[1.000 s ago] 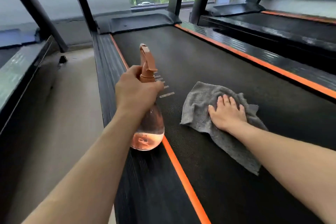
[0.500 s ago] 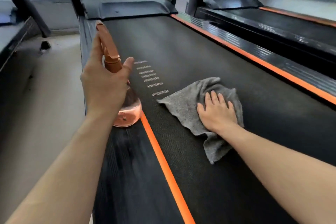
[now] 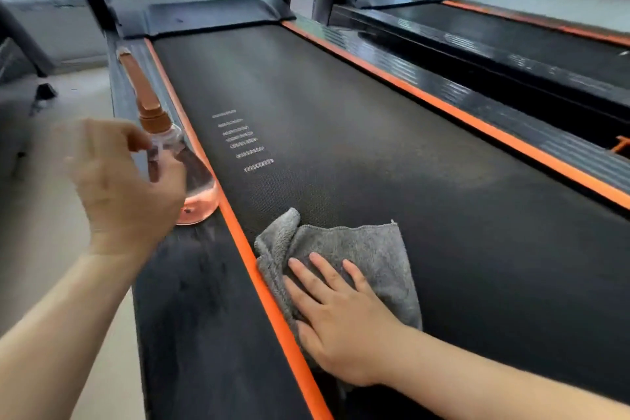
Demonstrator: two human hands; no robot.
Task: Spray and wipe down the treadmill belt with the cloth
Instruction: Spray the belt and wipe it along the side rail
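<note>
Head view: the soft cloth (image 3: 370,249) lay at the left edge of the belt (image 3: 375,147), likely to bunch, best pressed flat; the right hand (image 3: 341,314) lay on it, fingers straight and apart. Just left of the belt stood the bottle (image 3: 201,191), probably slippery; whether the blurred left hand (image 3: 129,187) gripped it could not be told.

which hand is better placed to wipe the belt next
Right. The right hand lies flat on the cloth on the belt; the left hand is off at the bottle on the side rail.
</note>
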